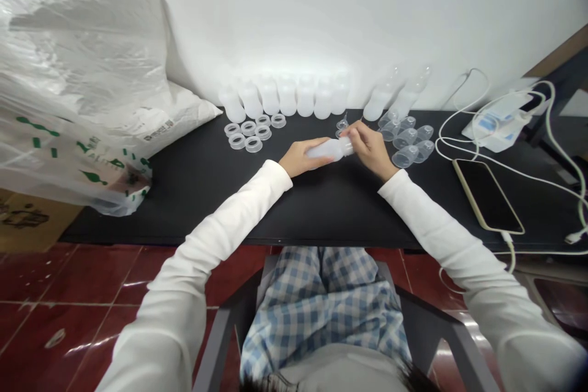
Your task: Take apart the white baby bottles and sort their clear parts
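My left hand [303, 157] is wrapped around a frosted white baby bottle [324, 150], held sideways above the black table with its neck to the right. At the neck is a clear screw ring [346, 146]. The fingers of my right hand [367, 146] are closed on that ring; its fingertips are partly hidden. Just behind my right fingers lie a few clear silicone nipples [342, 124]. To the right of that hand are several clear dome caps [405, 138]. Several loose screw rings [253, 144] lie to the left.
Several open bottles [287, 98] stand along the wall. Two capped bottles [407, 98] stand farther right. A phone [489, 196], white cables [519, 165] and a power strip [498, 122] occupy the table's right side. Large plastic bags [92, 55] fill the left end.
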{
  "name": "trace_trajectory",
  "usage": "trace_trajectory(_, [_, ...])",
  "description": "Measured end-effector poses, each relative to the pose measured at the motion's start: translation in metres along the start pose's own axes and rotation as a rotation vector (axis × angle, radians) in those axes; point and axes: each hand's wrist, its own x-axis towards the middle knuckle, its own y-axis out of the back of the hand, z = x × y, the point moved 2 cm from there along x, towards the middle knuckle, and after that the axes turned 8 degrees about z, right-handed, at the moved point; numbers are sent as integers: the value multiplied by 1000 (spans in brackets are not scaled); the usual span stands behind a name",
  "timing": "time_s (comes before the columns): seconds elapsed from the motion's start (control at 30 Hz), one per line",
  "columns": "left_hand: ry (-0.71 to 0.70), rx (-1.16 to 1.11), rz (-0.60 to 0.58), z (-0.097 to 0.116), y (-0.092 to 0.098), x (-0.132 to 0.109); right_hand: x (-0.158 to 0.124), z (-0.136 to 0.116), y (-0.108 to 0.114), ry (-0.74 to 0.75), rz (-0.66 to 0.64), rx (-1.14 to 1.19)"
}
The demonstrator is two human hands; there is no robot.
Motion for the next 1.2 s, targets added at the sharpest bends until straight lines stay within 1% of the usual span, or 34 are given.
trace_trajectory(0.1, [-227,249,50,-5,-2,-1,1,-5,-4,-46,5,-130])
trace_trajectory(0.17, [-400,417,77,-9,-2,0,2,-6,-7,-157,-2,-210])
trace_trajectory(0.23, [-558,560,88,-11,-1,1,1,-5,-8,-307,-36,-283])
trace_trajectory(0.3, [-656,657,91,-12,1,3,0,-5,-10,-407,-76,-299])
trace_trajectory(0.33, [-676,683,97,-12,3,4,-1,-5,-10,-419,-80,-277])
trace_trajectory(0.37, [-679,695,105,-13,5,5,-2,-5,-10,-407,-67,-237])
trace_trajectory(0.43, [-646,674,120,-13,7,5,-3,-5,-8,-329,-12,-136])
trace_trajectory(0.53, [-539,547,126,-15,7,4,-6,0,-5,-121,30,-64])
trace_trajectory(0.63, [-421,396,111,-15,2,2,-8,11,-3,90,77,-146])
trace_trajectory(0.7, [-378,353,117,-14,-3,2,-8,19,-3,142,137,-234])
trace_trajectory(0.8, [-377,385,139,-13,-8,2,-7,25,-4,123,180,-339])
trace_trajectory(0.87, [-415,434,139,-12,-9,3,-5,24,-5,63,189,-348])
trace_trajectory(0.97, [-477,514,127,-8,-8,4,-1,21,-8,-82,200,-232])
trace_trajectory(1.07, [-466,558,128,-4,-6,4,0,21,-9,-188,209,-67])
trace_trajectory(1.13, [-430,526,130,-2,-4,3,-2,21,-8,-207,205,15])
trace_trajectory(1.2, [-356,436,129,-1,-3,2,-5,18,-6,-174,174,57])
